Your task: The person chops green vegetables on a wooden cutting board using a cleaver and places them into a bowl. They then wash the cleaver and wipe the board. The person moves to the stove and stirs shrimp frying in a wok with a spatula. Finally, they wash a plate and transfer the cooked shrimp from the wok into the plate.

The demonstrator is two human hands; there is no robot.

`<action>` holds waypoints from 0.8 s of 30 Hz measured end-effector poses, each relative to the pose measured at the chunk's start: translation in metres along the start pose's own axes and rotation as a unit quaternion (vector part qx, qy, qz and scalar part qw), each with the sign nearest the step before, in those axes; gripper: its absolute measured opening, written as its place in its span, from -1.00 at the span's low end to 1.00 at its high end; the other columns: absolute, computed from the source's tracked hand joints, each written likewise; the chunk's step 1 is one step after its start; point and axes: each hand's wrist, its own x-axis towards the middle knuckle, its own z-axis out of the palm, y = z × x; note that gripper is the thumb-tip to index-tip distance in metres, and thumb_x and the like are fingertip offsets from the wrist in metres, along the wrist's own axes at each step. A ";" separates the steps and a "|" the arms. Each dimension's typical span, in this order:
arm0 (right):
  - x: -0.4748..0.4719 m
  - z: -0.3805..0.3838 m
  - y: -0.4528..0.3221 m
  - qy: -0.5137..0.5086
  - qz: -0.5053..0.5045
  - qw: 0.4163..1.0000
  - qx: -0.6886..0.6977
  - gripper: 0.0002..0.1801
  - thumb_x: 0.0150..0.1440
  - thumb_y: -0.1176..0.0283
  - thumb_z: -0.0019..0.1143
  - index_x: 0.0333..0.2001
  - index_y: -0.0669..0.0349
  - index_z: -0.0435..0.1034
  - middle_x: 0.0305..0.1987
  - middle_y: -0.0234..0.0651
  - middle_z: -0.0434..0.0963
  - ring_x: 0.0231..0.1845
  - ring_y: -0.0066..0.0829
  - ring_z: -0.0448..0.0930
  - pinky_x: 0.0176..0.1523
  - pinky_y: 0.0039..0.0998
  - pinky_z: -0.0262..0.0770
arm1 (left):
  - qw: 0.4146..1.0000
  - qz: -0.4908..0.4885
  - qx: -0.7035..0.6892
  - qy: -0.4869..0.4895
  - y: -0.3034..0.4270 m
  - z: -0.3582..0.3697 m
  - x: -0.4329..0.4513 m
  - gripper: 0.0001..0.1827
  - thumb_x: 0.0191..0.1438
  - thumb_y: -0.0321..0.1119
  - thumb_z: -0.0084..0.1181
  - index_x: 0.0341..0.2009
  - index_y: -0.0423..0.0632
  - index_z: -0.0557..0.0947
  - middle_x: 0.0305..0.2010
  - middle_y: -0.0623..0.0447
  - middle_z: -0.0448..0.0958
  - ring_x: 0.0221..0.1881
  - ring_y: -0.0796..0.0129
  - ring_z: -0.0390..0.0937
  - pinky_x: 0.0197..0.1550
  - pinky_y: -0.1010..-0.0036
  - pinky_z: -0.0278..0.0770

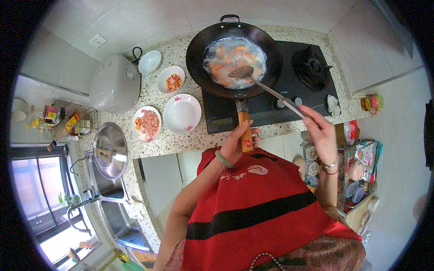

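A black wok sits on the hob, its far loop handle towards the wall. Orange pieces, perhaps shrimp, lie in cloudy, frothy liquid inside it. My left hand is wrapped around the wok's wooden handle. In my right hand is the handle of a metal spatula, whose slotted head dips into the liquid at the near right of the food. Left of the wok stand a white bowl of chopped red bits, an empty white bowl with pink flowers and a plate of minced meat.
The black gas hob has a second burner at right, with a crumpled cloth near it. A rice cooker, a small white bowl and a metal lid stand left, near the double sink. A rack stands at lower right.
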 end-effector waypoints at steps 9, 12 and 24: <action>0.000 -0.006 0.012 -0.075 0.100 0.990 0.064 -0.67 0.21 0.38 -0.01 0.07 0.14 0.41 -0.63 -0.68 0.26 -0.68 -0.84 0.13 -0.63 -0.69 -0.02 | 1.000 -0.011 0.017 0.006 -0.001 0.009 0.003 -0.39 0.19 0.05 -0.03 0.19 -0.04 0.26 -0.06 0.00 0.46 -0.18 0.32 0.47 -0.14 0.39 0.52; 0.020 0.023 0.026 -0.116 0.118 0.982 0.095 -0.61 0.20 0.37 0.00 0.12 0.16 0.34 -0.65 -0.57 0.30 -0.70 -0.75 0.21 -0.63 -0.64 0.08 | 1.000 -0.013 0.015 0.009 -0.001 0.010 0.003 -0.40 0.19 0.04 -0.02 0.19 -0.03 0.26 -0.08 0.01 0.47 -0.21 0.33 0.48 -0.16 0.40 0.53; 0.083 0.087 0.069 0.029 -0.137 0.976 -0.165 -0.67 0.13 0.32 0.02 -0.06 0.26 0.43 -0.37 0.05 0.54 -0.34 -0.01 0.57 -0.30 -0.20 0.46 | 1.000 0.006 -0.013 0.006 -0.005 0.003 -0.001 -0.44 0.20 0.01 -0.02 0.17 -0.02 0.27 -0.06 -0.01 0.46 -0.21 0.33 0.46 -0.15 0.37 0.52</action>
